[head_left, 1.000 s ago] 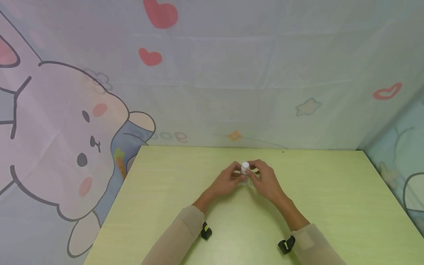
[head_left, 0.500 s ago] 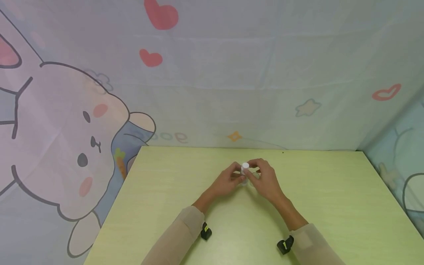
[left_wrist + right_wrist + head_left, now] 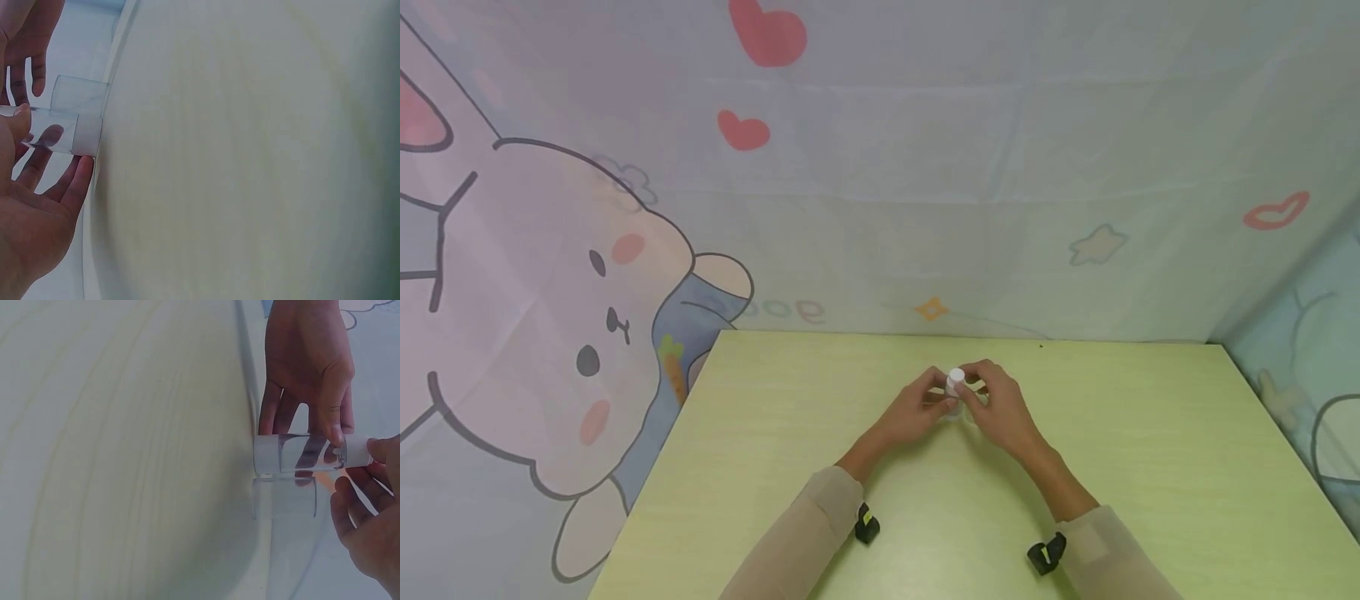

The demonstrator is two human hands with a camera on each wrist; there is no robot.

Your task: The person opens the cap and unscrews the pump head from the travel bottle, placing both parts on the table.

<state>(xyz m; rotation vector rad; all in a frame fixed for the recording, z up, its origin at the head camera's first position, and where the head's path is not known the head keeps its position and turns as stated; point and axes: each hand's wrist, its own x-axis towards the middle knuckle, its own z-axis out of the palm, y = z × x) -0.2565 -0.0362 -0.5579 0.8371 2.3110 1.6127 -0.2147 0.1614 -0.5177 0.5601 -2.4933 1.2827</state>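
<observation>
A small clear bottle [image 3: 303, 453] with a white lower band stands upright on the table. My left hand [image 3: 913, 412] holds its transparent body between thumb and fingers, close to the base. At the top, my right hand [image 3: 1002, 408] pinches the white bottle cap [image 3: 956, 376] between thumb and fingers. In the right wrist view the thumb lies against the cap's end, with the other fingers loosely bent below. Right beside the bottle, on the right hand's side, stands a short clear cylinder [image 3: 284, 499], like a cup or cover. The fingers partly hide the bottle in the head view.
The pale yellow-green wooden table [image 3: 790, 392] reaches back to a printed cloth backdrop [image 3: 880, 167] with hearts and a cartoon rabbit. Black wrist straps [image 3: 867, 525] show at both sleeves.
My right hand's fingers shift slightly around the cap, away and back again. The left hand and the bottle stay where they were.
</observation>
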